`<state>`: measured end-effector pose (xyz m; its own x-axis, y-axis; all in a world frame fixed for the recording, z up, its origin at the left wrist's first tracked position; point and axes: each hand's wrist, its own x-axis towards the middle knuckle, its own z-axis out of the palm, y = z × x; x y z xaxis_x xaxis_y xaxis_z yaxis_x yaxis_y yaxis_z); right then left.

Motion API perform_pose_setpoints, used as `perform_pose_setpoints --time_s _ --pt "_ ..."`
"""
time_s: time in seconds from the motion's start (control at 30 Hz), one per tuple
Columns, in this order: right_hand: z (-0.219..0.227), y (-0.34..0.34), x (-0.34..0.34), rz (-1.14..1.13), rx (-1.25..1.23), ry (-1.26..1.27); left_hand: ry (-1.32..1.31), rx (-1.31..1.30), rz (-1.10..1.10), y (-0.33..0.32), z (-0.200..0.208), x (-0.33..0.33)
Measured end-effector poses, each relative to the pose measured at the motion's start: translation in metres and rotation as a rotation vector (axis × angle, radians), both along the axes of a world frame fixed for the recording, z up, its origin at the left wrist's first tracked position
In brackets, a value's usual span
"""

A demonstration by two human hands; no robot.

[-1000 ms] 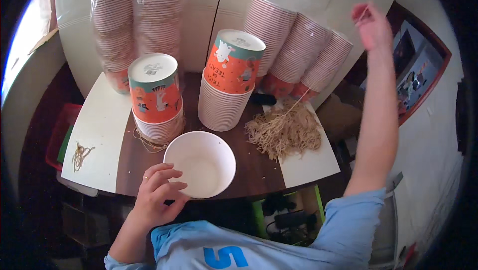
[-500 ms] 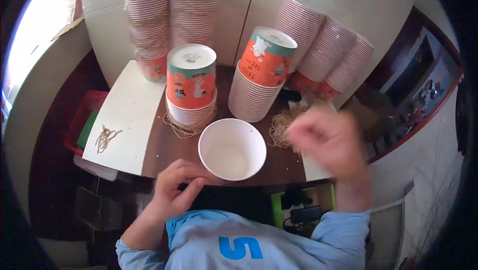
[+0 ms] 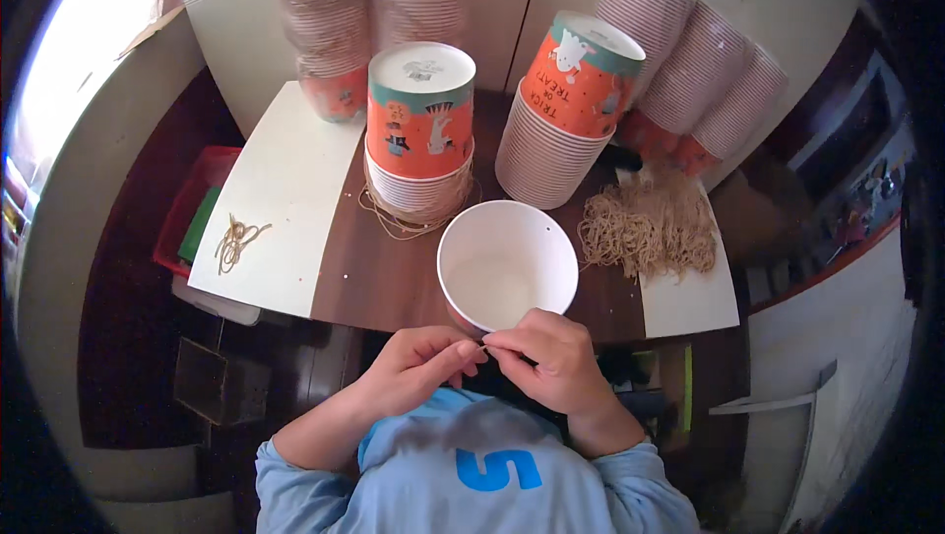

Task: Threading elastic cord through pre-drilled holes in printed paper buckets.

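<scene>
Left hand (image 3: 423, 362) and right hand (image 3: 551, 362) nearly meeting just before the near edge of the tabletop (image 3: 384, 288). Each hand nearly closed, thumb and forefinger in a fine pinch, remaining fingers curled inward. Between the fingertips, a thin pale strand (image 3: 482, 346), largely hidden by both hands; its full length impossible to tell. Directly beyond the hands, near the front edge, an upright paper tub (image 3: 507, 268), white within, mouth upward; contact between right hand and rim impossible to tell.

Behind the tub, to the left: an inverted stack of tubs (image 3: 420, 135), orange and green on the topmost, with loose cord loops (image 3: 423, 224) around its foot. Behind, to the right: a taller inverted stack (image 3: 556, 145), similarly printed. Right of the tub: a thick heap of tan cords (image 3: 650, 224), partly across the pale side panel, with a black object (image 3: 620, 158) just behind. On the left pale panel: a small cord tangle (image 3: 236, 242). At the rear: plastic-wrapped columns of tubs, left (image 3: 320, 2) and right (image 3: 728, 101). Beyond the tabletop's left edge, lower down: a red bin (image 3: 197, 209).
</scene>
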<state>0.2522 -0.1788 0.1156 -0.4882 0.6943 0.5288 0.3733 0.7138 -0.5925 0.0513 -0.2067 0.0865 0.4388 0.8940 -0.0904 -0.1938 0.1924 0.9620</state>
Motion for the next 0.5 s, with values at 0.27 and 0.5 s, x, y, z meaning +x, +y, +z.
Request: perform_pose_setpoints --time_s 0.27,0.5 --pt "-0.01 -0.005 0.007 -0.067 0.1 -0.058 0.068 -0.041 -0.075 0.005 -0.006 0.009" --pt "-0.016 -0.006 0.02 -0.045 0.05 -0.045 0.084 0.025 -0.022 0.005 -0.005 0.015"
